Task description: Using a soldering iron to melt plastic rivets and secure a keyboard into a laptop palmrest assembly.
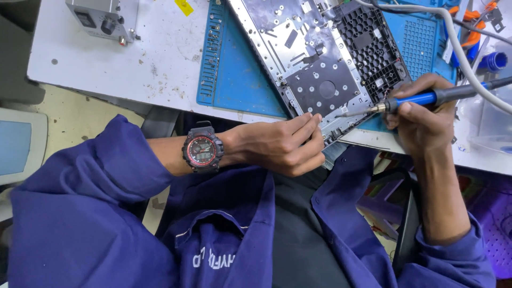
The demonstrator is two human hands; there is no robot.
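A silver and black metal back plate (314,58) lies tilted on a blue work mat (240,80). My left hand (282,146), with a black and red watch on the wrist, pinches the plate's near edge at the table's front. My right hand (421,120) grips a blue-handled soldering iron (426,98) like a pen. Its metal tip points left and sits just above the plate's near edge, close to my left fingertips. A grey cable (464,58) runs over the iron's handle toward the upper left.
A grey box with a knob (104,18) stands at the table's back left. Orange and blue tools (480,37) lie at the back right beside a clear plastic tray (493,136). The white table edge (133,96) runs in front of me, with purple bins (490,213) below right.
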